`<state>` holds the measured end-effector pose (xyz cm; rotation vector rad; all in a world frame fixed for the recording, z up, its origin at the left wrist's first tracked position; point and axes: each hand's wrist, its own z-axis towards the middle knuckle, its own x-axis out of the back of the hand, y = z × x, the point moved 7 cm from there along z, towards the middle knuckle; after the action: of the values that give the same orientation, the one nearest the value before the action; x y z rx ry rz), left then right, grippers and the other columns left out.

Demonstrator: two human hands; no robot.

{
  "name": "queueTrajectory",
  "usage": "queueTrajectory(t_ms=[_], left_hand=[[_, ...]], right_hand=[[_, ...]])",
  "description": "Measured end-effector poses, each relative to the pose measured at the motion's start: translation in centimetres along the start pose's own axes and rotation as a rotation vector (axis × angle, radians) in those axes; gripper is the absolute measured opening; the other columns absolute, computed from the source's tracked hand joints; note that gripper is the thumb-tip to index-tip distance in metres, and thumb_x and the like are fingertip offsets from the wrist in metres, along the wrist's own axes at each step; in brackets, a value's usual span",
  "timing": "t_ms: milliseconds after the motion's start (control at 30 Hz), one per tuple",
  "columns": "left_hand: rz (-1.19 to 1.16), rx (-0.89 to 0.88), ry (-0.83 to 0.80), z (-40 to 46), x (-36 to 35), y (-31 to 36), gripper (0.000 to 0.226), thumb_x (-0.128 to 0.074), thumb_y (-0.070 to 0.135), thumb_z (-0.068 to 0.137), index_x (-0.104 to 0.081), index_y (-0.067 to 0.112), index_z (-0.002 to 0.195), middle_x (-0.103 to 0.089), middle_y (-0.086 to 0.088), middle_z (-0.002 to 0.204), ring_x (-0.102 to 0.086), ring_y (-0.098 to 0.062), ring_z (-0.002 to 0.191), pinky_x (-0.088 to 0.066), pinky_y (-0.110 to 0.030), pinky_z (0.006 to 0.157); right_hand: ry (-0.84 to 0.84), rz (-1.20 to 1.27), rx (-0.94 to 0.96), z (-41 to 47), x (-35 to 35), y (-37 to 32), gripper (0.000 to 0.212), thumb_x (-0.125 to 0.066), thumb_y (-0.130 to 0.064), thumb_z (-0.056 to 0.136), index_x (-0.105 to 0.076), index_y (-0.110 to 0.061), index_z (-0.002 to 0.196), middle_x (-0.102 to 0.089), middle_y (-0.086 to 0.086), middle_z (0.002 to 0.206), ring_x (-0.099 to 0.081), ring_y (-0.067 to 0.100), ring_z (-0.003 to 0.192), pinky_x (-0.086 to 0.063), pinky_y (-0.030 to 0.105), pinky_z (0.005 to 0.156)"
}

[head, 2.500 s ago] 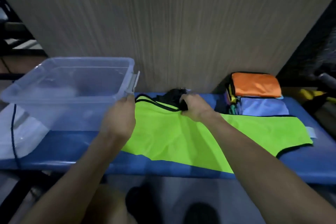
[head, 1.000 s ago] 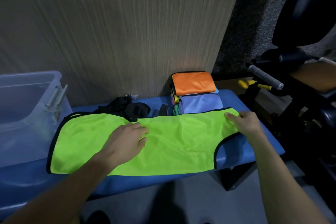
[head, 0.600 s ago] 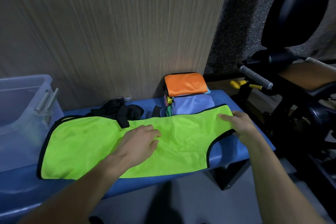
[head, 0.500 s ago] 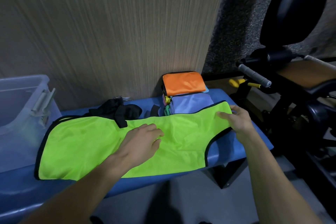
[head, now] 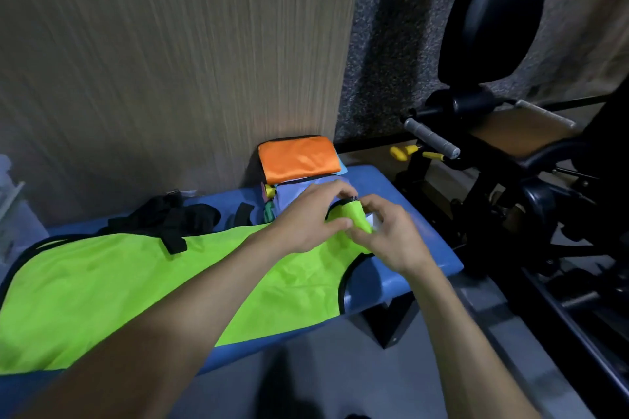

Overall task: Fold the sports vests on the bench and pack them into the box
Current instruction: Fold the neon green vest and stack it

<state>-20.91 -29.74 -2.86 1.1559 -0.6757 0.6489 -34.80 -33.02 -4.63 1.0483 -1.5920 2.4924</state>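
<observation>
Closest to me, below my forearms, is a grey floor, and above it the front edge of a padded blue bench (head: 401,279) that runs left to right. A neon green sports vest (head: 136,286) with black trim lies flat along the bench, its long axis following the bench, one end far out to the left of my hands and the other end under them. My left hand (head: 308,216) and my right hand (head: 391,235) meet over that right end; the fingers of both are curled, pinching a small bunched tip of the green fabric raised between them. Just beyond my hands sits a stack of folded vests (head: 296,187), a pale blue one partly hidden by my left hand and an orange one on top, leaning against a wood-grain wall panel (head: 170,61). Beyond and left of my left hand lies a crumpled black garment (head: 166,218). To the right of my right hand, past the bench end, stands dark gym equipment (head: 510,146) against a speckled grey wall.
</observation>
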Motion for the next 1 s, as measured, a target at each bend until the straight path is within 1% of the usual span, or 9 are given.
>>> queueTrajectory(t_ms=[167, 267, 367, 467, 567, 667, 733, 833, 1000], left_hand=[[0.033, -0.077, 0.051, 0.2, 0.3, 0.2, 0.015, -0.08, 0.013, 0.085, -0.066, 0.017, 0.092, -0.066, 0.011, 0.092, -0.049, -0.002, 0.086, -0.031, -0.007, 0.082], [0.06, -0.154, 0.008, -0.2, 0.1, 0.1, 0.022, -0.079, 0.007, 0.082, -0.063, 0.022, 0.086, -0.064, 0.012, 0.088, -0.047, -0.003, 0.085, -0.03, -0.007, 0.085], [0.075, -0.171, -0.045, -0.1, 0.1, -0.1, 0.031, -0.078, 0.008, 0.083, -0.06, 0.033, 0.086, -0.059, 0.018, 0.088, -0.043, -0.004, 0.092, -0.032, -0.01, 0.085], [0.076, -0.188, -0.084, -0.1, 0.1, 0.0, 0.031, -0.077, 0.006, 0.083, -0.062, 0.033, 0.083, -0.062, 0.015, 0.091, -0.046, -0.007, 0.1, -0.034, -0.013, 0.087], [0.056, -0.188, -0.102, 0.0, 0.2, -0.1, 0.036, -0.074, 0.003, 0.081, -0.06, 0.035, 0.084, -0.067, 0.011, 0.095, -0.051, -0.013, 0.105, -0.037, -0.02, 0.094], [0.054, -0.167, -0.097, 0.2, 0.4, -0.4, 0.028, -0.074, 0.005, 0.083, -0.064, 0.031, 0.088, -0.068, 0.013, 0.098, -0.052, -0.013, 0.108, -0.04, -0.025, 0.097], [0.059, -0.159, -0.092, 0.5, 0.4, -0.3, 0.024, -0.075, 0.009, 0.086, -0.065, 0.031, 0.091, -0.067, 0.015, 0.097, -0.05, -0.012, 0.107, -0.041, -0.026, 0.095], [0.063, -0.164, -0.066, 0.9, 0.6, 0.1, 0.029, -0.075, 0.011, 0.084, -0.06, 0.035, 0.088, -0.065, 0.015, 0.095, -0.049, -0.012, 0.104, -0.041, -0.027, 0.092], [0.066, -0.177, -0.034, 0.6, 0.8, 0.7, 0.044, -0.075, 0.003, 0.079, -0.052, 0.04, 0.079, -0.062, 0.015, 0.089, -0.05, -0.018, 0.098, -0.042, -0.031, 0.089]], right_hand=[[0.11, 0.322, -0.23, -0.4, 2.9, 3.5, 0.023, -0.062, -0.002, 0.092, -0.073, -0.018, 0.104, -0.075, -0.004, 0.101, -0.067, 0.009, 0.089, -0.053, 0.032, 0.085], [0.258, 0.154, -0.382, 0.4, 3.9, 7.9, 0.026, -0.052, -0.009, 0.095, -0.072, -0.017, 0.109, -0.073, -0.001, 0.097, -0.068, 0.017, 0.089, -0.054, 0.042, 0.093], [0.089, -0.113, -0.441, 1.5, 1.9, 10.4, 0.03, -0.066, -0.021, 0.096, -0.067, -0.006, 0.122, -0.072, 0.006, 0.112, -0.066, 0.024, 0.108, -0.049, 0.038, 0.099], [0.003, -0.002, -0.471, 2.1, 0.7, 11.1, 0.037, -0.077, -0.03, 0.089, -0.066, -0.013, 0.121, -0.07, 0.003, 0.119, -0.065, 0.019, 0.111, -0.05, 0.039, 0.102], [-0.042, -0.048, -0.429, 2.5, 0.6, 10.9, 0.015, -0.078, -0.03, 0.087, -0.066, -0.023, 0.09, -0.073, -0.003, 0.094, -0.067, 0.018, 0.093, -0.053, 0.033, 0.085], [-0.02, -0.014, -0.319, 2.2, 1.7, 7.3, 0.031, -0.07, -0.048, 0.088, -0.066, -0.019, 0.079, -0.069, 0.0, 0.075, -0.063, 0.024, 0.074, -0.05, 0.04, 0.07], [-0.065, 0.109, -0.232, 1.6, 2.1, 3.7, 0.039, -0.064, -0.054, 0.093, -0.069, -0.017, 0.084, -0.073, 0.005, 0.086, -0.067, 0.027, 0.086, -0.052, 0.043, 0.079], [-0.193, 0.213, -0.167, 0.1, 2.0, -0.2, 0.028, -0.064, -0.044, 0.096, -0.07, -0.017, 0.095, -0.075, -0.011, 0.091, -0.068, 0.004, 0.085, -0.049, 0.02, 0.079], [-0.225, 0.317, -0.201, -0.6, 0.9, 0.7, 0.035, -0.07, -0.038, 0.092, -0.065, -0.014, 0.117, -0.072, 0.002, 0.117, -0.066, 0.015, 0.113, -0.05, 0.029, 0.099]])
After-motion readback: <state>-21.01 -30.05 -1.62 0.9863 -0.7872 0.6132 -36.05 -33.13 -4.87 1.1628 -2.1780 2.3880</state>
